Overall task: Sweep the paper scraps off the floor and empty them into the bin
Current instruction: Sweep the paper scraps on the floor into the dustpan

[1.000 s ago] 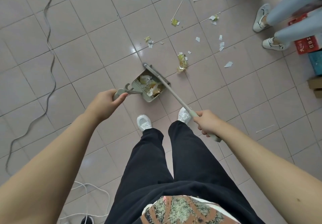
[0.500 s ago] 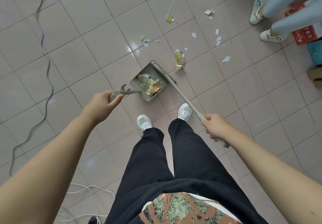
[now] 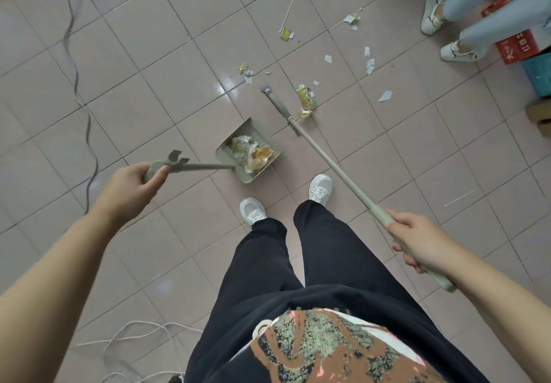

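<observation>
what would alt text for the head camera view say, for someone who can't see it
Looking down, a person holds a long-handled dustpan holding paper scraps in the left hand and a broom in the right hand. The broom head rests beside a yellow scrap pile on the tiled floor. More scraps lie beyond, near another person's shoes.

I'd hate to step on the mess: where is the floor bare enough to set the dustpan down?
Bare tiles lie between the grey cable and the dustpan, and right of the broom handle up to the lone white stick. It is crowded past the broom head, where paper scraps lie scattered.
</observation>
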